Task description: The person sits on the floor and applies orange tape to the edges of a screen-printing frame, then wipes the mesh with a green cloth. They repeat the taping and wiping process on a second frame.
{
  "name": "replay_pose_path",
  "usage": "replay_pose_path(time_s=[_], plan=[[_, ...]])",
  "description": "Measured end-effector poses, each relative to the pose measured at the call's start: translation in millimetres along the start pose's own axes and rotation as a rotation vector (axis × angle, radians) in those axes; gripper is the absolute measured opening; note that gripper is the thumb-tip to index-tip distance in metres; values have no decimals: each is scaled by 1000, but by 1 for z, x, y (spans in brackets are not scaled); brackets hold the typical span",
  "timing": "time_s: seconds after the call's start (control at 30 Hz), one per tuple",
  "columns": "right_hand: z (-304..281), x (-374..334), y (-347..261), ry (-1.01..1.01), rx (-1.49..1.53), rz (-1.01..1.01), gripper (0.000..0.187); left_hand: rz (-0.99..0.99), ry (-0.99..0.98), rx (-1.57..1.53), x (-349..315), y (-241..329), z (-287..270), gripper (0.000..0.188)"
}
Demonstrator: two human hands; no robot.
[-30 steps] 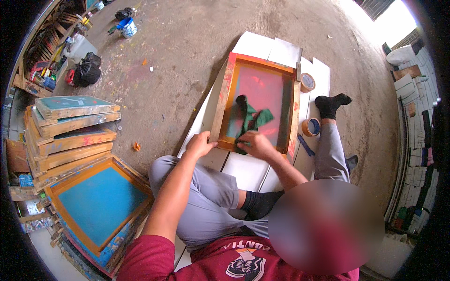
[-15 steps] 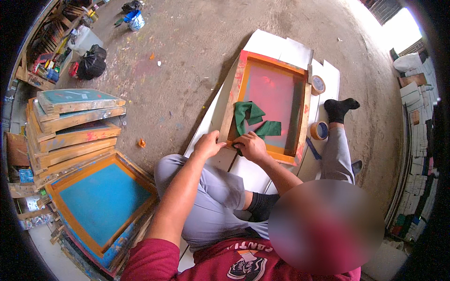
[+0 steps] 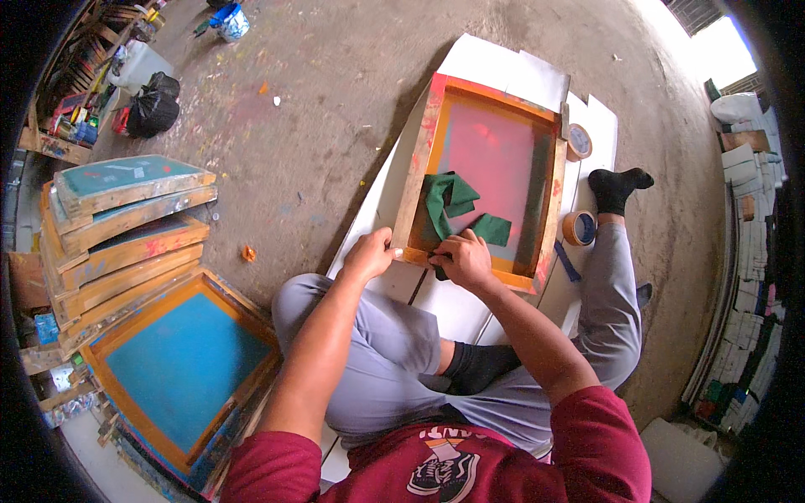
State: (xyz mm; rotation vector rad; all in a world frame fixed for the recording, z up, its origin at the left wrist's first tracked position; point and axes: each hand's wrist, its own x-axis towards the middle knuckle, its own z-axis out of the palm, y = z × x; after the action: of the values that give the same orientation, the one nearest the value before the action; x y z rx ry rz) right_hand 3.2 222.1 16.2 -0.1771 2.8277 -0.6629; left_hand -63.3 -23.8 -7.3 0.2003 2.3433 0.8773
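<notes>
A wooden screen-printing frame with pinkish mesh and orange tape along its inner edges lies tilted before me. My left hand is closed at its near left corner, thumb on the wood. Over the near rail, my right hand pinches with bent fingers. A small dark piece shows beneath these fingers, too hidden to name. Two strips of green cloth lie crumpled on the mesh, just beyond my right hand.
White boards lie under the frame. To its right are a tape roll, another tape roll and a dark blue strip. At left, several frames are stacked beside a blue-meshed frame. My outstretched leg borders the right.
My view has shifted slightly, and my right upper arm now shows. Both hands stay at the near rail, with the right hand's fingers slightly changed in pose. The cloth lies as before.
</notes>
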Motion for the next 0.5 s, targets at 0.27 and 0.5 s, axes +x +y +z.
replay_pose_path(time_s=[0.27,0.5], plan=[[36,17,-36,225,30,-75,16,-3,34,34,4,-8,1,33],[-8,-58,65,269,-105,-98,13,-28,8,-6,3,2,-2,36]])
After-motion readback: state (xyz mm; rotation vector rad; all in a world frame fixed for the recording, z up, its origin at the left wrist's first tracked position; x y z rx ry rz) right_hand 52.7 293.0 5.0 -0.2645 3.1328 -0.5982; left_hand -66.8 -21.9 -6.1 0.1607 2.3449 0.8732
